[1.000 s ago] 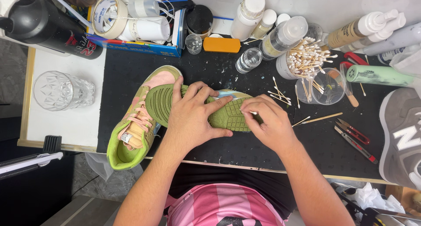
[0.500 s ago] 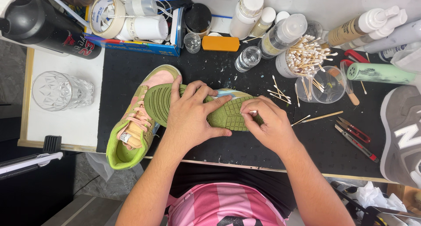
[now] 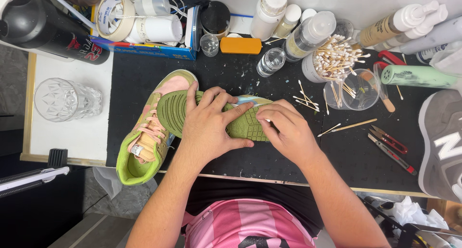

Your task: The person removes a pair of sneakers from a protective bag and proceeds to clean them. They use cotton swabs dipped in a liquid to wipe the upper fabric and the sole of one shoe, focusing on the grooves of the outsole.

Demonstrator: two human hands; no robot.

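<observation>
In the middle of the frame a sneaker lies sole-up [image 3: 243, 123] on the black mat [image 3: 144, 70] that covers the worktop, its green tread facing the camera. The left hand [image 3: 209, 125] lies flat over the middle of the sole, fingers spread and pressing down, thumb along the lower edge, so it pins the shoe rather than closing around it. The right hand [image 3: 284, 130] rests on the sole's right end with its fingers curled together over the tread; whether they pinch something small there cannot be told.

Just left of it, partly under the upturned sole, a second sneaker [image 3: 147, 137] in pink, tan and bright green lies with its opening toward the lower left.

Toward the upper right stands a tub of cotton swabs [image 3: 332, 60], with loose swabs [image 3: 305, 101] scattered on the mat below it and a clear plastic cup [image 3: 353, 94] beside them. Red-handled snips [image 3: 387, 139] lie to the right. A grey sneaker [image 3: 440, 147] fills the right edge. At the left, off the mat, stands a cut-glass tumbler [image 3: 65, 99]; a roll of tape [image 3: 113, 14] sits in the upper left.
</observation>
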